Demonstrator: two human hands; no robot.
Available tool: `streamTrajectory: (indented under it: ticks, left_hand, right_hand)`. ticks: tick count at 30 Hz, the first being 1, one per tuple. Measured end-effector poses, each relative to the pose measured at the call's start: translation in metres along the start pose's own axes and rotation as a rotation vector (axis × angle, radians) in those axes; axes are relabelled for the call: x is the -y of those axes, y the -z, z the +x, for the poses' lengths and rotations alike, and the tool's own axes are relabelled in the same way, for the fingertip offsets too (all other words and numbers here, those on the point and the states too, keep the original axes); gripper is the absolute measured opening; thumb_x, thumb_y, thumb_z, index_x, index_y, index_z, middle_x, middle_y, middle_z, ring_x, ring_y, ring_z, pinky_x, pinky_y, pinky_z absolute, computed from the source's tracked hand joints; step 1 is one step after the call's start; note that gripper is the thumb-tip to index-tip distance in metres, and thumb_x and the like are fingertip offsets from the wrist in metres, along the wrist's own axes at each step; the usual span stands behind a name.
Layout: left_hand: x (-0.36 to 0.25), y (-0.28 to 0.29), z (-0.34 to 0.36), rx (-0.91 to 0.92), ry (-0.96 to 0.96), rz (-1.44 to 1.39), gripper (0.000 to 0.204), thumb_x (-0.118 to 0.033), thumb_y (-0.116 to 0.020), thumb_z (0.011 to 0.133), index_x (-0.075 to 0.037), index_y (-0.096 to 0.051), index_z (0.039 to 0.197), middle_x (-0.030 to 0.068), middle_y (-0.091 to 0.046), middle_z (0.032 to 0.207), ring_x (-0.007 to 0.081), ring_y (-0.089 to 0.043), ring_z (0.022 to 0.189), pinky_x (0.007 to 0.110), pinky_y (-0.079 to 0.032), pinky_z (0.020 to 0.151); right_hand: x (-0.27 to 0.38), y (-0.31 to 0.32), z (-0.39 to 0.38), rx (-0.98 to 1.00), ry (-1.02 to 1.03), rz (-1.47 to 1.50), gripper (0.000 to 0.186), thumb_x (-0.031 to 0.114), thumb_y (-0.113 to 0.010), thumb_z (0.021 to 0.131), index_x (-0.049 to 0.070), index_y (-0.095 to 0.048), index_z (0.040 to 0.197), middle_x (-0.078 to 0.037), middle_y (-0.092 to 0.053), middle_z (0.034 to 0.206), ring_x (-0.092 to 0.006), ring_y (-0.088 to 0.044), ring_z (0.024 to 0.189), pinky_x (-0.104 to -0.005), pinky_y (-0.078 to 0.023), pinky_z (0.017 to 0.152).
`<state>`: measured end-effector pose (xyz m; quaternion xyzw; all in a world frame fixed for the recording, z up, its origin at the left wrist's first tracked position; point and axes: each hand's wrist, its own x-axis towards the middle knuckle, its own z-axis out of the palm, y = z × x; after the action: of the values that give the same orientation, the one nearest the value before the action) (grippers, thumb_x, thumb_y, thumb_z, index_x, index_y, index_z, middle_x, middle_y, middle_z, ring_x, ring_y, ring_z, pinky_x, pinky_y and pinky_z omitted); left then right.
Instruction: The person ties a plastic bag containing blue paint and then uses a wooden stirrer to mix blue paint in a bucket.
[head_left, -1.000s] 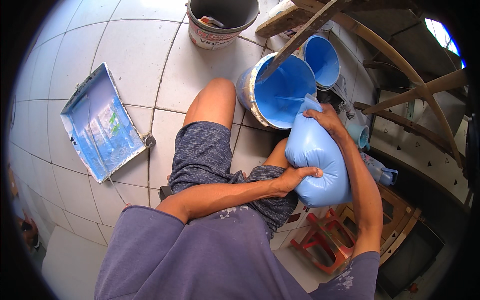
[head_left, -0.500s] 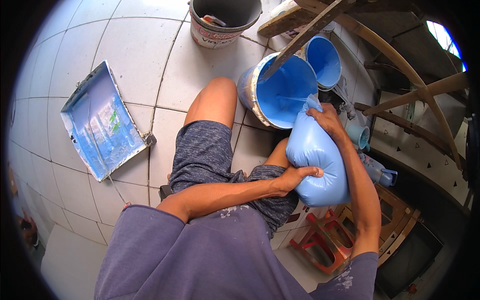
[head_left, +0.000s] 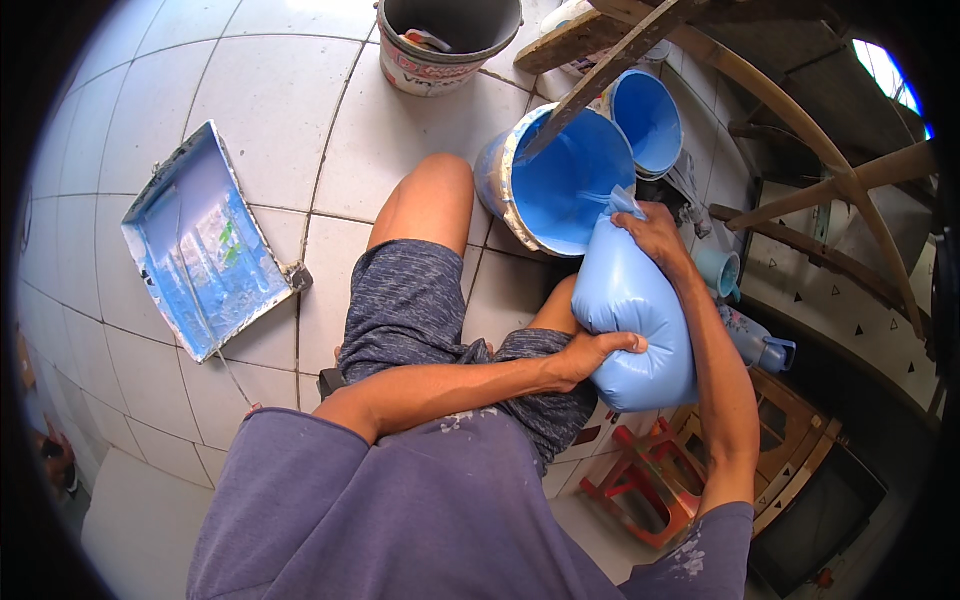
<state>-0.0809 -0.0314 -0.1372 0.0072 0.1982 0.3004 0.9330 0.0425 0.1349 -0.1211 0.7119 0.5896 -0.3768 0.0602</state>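
A bulging plastic bag of light blue paint (head_left: 632,290) rests tilted over my right thigh. My right hand (head_left: 652,233) grips its gathered neck at the upper end. Lower down, my left hand (head_left: 598,358) presses into the bag's side, thumb on top, with its other fingers hidden beneath. The bag's open mouth points into a large paint bucket (head_left: 520,215), whose inside is coated blue. A thin light blue stream runs from the mouth into that bucket.
A smaller blue-coated bucket (head_left: 650,120) stands behind the large one. A wooden bar (head_left: 610,75) crosses over the buckets. At the left lies a paint tray (head_left: 215,250); a dark bucket (head_left: 440,70) stands ahead. A red stool (head_left: 645,485) and a light blue mug (head_left: 716,270) are on the right.
The paint stream at the bag's mouth looks shorter and lower than before. My right hand has shifted very slightly; my left hand stays in place on the bag.
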Motion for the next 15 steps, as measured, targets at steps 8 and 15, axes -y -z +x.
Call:
streamTrajectory:
  ticks: [8, 15]
  left_hand:
    - [-0.0027, -0.0016, -0.0014, 0.011, 0.009, -0.006, 0.026, -0.021, -0.061, 0.080, -0.002, -0.066, 0.097, 0.0062, -0.066, 0.095, 0.0159, -0.060, 0.092, 0.030, -0.046, 0.089]
    - [0.0006, 0.0010, 0.0004, 0.037, 0.009, 0.010, 0.034, -0.024, -0.064, 0.078, -0.002, -0.063, 0.104, 0.0065, -0.065, 0.097, 0.0167, -0.059, 0.095, 0.031, -0.045, 0.090]
  right_hand:
    - [-0.0046, -0.0022, 0.0007, -0.034, -0.007, -0.012, 0.033, 0.028, -0.061, 0.074, 0.000, -0.067, 0.092, -0.018, -0.065, 0.076, -0.0261, -0.063, 0.073, -0.0349, -0.047, 0.070]
    - [0.0044, -0.0029, -0.0025, -0.095, -0.076, -0.042, 0.037, 0.032, -0.063, 0.075, 0.000, -0.068, 0.094, -0.018, -0.067, 0.078, -0.0261, -0.066, 0.075, -0.0354, -0.048, 0.072]
